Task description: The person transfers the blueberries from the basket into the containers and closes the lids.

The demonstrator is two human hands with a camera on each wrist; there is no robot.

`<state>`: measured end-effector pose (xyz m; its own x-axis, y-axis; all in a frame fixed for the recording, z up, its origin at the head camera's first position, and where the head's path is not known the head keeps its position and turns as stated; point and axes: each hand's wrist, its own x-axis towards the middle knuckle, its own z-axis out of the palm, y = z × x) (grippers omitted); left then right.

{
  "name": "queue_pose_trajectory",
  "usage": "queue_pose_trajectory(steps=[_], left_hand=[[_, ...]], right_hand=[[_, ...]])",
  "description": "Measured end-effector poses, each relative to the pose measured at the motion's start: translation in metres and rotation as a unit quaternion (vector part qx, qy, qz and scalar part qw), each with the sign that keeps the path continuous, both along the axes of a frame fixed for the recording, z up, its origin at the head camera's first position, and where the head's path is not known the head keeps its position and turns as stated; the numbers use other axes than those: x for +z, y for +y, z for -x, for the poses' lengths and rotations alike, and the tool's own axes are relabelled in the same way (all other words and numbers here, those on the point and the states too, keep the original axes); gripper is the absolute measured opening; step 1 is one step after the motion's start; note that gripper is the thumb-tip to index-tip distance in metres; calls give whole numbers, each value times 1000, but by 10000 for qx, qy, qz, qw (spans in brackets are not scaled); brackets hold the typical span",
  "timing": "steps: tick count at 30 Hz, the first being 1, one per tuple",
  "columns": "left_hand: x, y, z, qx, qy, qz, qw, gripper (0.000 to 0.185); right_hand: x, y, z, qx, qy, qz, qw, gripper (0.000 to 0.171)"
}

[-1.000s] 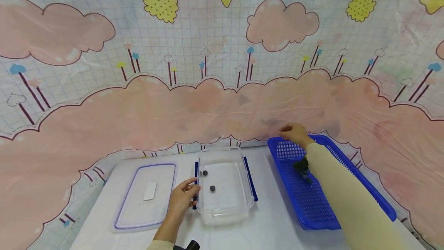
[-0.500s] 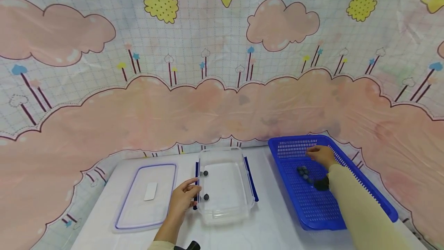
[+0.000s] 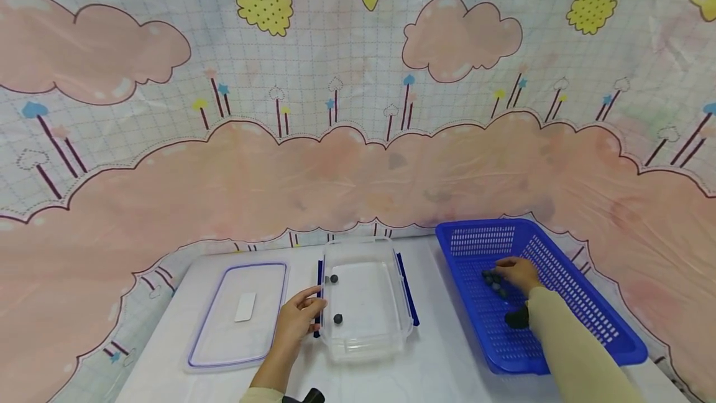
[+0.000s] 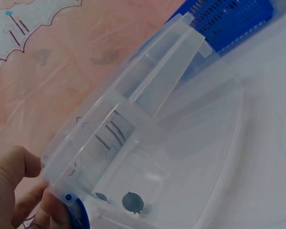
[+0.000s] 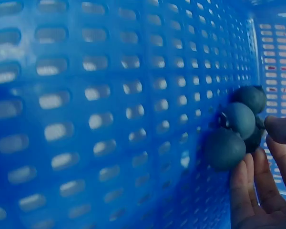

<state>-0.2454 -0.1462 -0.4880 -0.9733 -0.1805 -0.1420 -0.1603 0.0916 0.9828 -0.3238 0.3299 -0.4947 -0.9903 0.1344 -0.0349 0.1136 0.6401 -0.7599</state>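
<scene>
small round dark berries [image 5: 238, 124] are touched by the loosely spread fingers of the right hand [image 3: 517, 273] in the perforated blue plastic basket [image 3: 582, 303]. the clear plastic box [image 3: 366, 303], holding two berries, is gripped at its rim by the left hand [image 3: 293, 325] on the white tabletop [image 3: 436, 359]; a flat lid [image 3: 237, 316] lies beside it.

Through the left wrist camera I saw my left hand [image 4: 19, 191] gripping the near corner of the clear plastic container [image 4: 152, 138], fingers curled at its blue clasp [image 4: 78, 217]. One dark ball [image 4: 132, 202] lay inside it. The blue basket [image 4: 229, 16] sat beyond the container's far end.
</scene>
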Motion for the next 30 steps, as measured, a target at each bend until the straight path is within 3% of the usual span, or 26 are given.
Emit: queue_pose_trajectory(steps=[20, 30], left_hand=[[0, 0, 0, -52, 54, -63, 10000, 45], [1, 0, -1, 3, 99, 26, 9999, 45]], right_hand=[[-4, -4, -2, 80, 7, -265, 9996, 37], [-1, -4, 5, 5, 36, -437, 9990, 33]])
